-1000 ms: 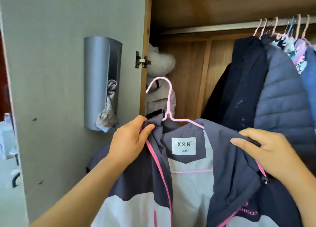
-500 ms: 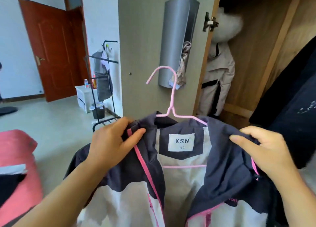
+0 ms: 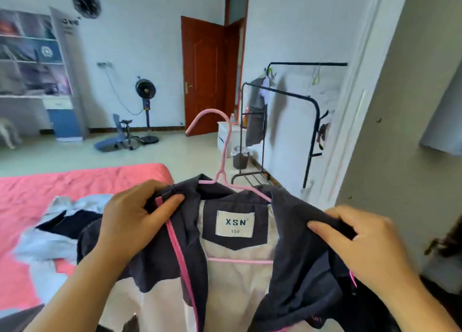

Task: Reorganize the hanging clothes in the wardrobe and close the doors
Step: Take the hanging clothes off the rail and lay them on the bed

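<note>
I hold a dark grey and white jacket (image 3: 295, 256) with pink piping, spread open in front of me on a pink hanger (image 3: 222, 154). A white label reading XSN 150 (image 3: 235, 223) shows at the collar. My left hand (image 3: 135, 221) grips the left collar edge. My right hand (image 3: 362, 246) grips the right shoulder fabric. The hanger's hook stands free in the air above the collar. The open wardrobe door (image 3: 405, 136) fills the right side; the wardrobe's inside is out of view.
A bed with a pink cover (image 3: 50, 191) lies at the left, with loose grey and dark clothes (image 3: 57, 226) on it. A black clothes rack (image 3: 282, 126), a small bin (image 3: 240, 156), a red room door (image 3: 207, 74), a standing fan (image 3: 146, 111) and a tipped chair (image 3: 117, 136) stand beyond.
My view has swung left, away from the wardrobe interior toward the room and bed. Both hands keep their grip on the jacket, which has come away with me on its hanger.
</note>
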`<state>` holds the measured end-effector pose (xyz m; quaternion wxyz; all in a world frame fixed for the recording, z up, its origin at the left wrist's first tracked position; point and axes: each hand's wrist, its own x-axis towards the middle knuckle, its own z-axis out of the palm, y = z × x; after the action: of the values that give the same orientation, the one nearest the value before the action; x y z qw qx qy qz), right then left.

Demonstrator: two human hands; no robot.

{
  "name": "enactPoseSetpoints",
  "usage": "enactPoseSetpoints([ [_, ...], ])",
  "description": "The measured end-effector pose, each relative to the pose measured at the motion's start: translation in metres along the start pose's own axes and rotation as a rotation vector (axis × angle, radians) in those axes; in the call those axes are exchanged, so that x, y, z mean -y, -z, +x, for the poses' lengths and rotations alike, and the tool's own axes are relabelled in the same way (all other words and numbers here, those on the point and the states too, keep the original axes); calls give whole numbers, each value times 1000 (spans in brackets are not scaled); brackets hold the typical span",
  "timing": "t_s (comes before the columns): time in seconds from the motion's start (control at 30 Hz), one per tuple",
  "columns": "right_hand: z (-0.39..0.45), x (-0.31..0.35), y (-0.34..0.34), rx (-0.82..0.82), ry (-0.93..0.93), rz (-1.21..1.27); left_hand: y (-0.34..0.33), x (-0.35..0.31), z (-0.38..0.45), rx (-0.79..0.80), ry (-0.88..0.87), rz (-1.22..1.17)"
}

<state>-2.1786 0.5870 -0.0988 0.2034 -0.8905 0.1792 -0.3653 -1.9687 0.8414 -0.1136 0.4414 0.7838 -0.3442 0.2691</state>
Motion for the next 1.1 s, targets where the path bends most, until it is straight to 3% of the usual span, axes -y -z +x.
enactPoseSetpoints([
  [0.1, 24, 24, -54, 2, 36, 93, 25, 40, 4, -14, 88, 68],
  [0.27, 65, 46, -144, 65, -72, 417, 58, 89, 3, 8, 182, 167],
  [0.6, 127, 57, -249, 374, -28, 547, 81, 144, -41, 110, 438, 295],
  [0.83, 160, 108, -331, 599, 114, 595, 97, 165, -65, -18, 679, 385],
  [1.1, 160, 218, -476, 1010, 337, 769, 138, 218, -112, -238, 1013, 596],
])
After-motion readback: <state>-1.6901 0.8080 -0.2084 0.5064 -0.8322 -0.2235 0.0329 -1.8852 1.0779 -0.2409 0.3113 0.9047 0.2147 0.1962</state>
